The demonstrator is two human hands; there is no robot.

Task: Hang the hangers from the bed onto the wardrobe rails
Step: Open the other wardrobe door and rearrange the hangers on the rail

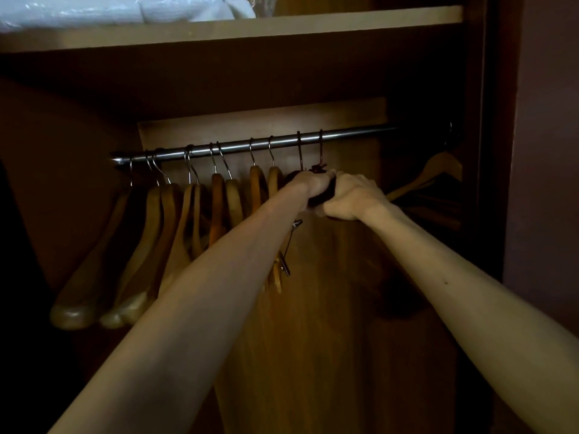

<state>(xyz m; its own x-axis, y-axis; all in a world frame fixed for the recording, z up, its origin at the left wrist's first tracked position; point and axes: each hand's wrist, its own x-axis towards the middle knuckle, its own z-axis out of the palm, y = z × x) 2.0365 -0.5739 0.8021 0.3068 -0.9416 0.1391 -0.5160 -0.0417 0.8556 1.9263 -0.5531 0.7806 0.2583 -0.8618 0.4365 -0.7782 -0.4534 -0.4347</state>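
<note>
A metal wardrobe rail (351, 135) runs across the dim wardrobe. Several wooden hangers (175, 220) hang from its left half by metal hooks. My left hand (308, 183) and my right hand (352, 195) are both closed around dark hangers (322, 195) whose two hooks (320, 148) sit over the rail just right of the wooden ones. The dark hangers are mostly hidden behind my hands. A metal clip (285, 264) dangles below my left wrist. One more wooden hanger (432, 175) hangs at the rail's far right end.
A shelf (282, 26) sits above the rail, with plastic-wrapped white bedding (109, 9) on it. The wardrobe's wooden back panel (329, 308) is behind my arms. A dark side wall (488, 151) bounds the right. A stretch of bare rail lies between my hands and the far-right hanger.
</note>
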